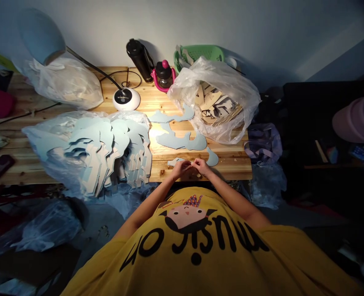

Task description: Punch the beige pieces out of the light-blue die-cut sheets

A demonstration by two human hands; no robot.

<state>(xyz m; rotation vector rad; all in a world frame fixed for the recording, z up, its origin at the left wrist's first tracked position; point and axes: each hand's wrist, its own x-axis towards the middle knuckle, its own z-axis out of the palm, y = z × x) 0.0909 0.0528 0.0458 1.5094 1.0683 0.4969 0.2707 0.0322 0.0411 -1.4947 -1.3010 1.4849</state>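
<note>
I saw my left hand (pixel 180 168) and right hand (pixel 202 166) meet at the desk's (pixel 231 158) near edge, fingers pinched together on a small piece too tiny to make out. A blue cutout (pixel 182 141) lay just beyond them, a bag of blue shapes (pixel 98 152) toward the left, a lamp (pixel 126 98) near the far edge.

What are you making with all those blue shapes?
A person in a yellow printed shirt sits at a wooden table under a white desk lamp. The left hand and right hand meet at the table's front edge, pinching something too small to identify. Flat light-blue cut-out shapes lie just beyond them, and a clear plastic bag of more blue cut-outs sits to the left.
</note>
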